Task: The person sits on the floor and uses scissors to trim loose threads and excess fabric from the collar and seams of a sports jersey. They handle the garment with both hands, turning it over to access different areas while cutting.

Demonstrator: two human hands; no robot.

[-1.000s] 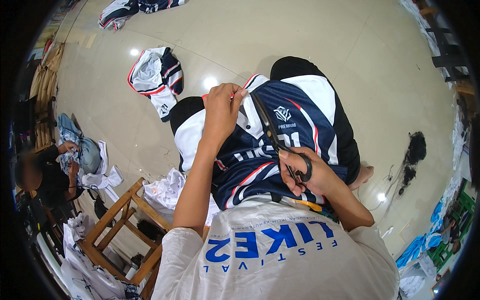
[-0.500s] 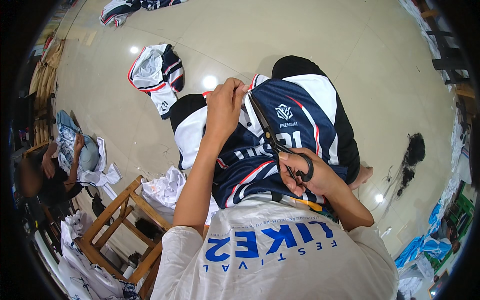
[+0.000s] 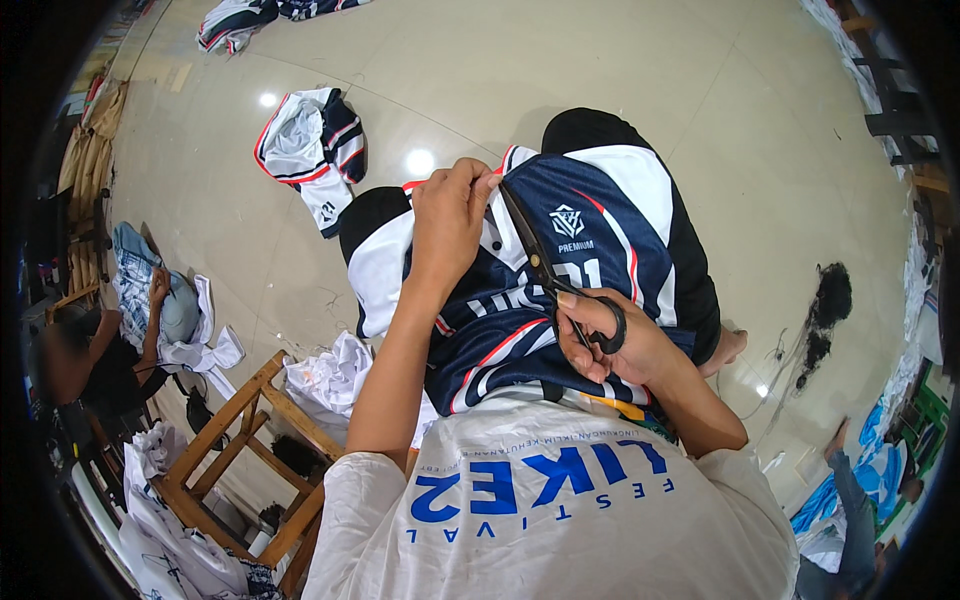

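A navy and white jersey with red trim is spread across my lap. My left hand pinches the jersey near its collar, fingertips pressed together on the fabric. Black scissors are in my right hand, thumb and fingers through the handle loops. Their blades lie along the button placket, pointing away from me, with the tips close to my left fingertips. Whether the blades touch thread or cloth is too small to tell.
Another jersey lies on the tiled floor ahead to the left. A wooden stool frame stands at my left beside crumpled white cloth. Black thread scraps lie to the right. Other people sit at far left and lower right.
Both hands stay almost in place, and the scissors' blades look slightly closer together. At the lower right, another person's leg has come into view. The person at left has shifted an arm.
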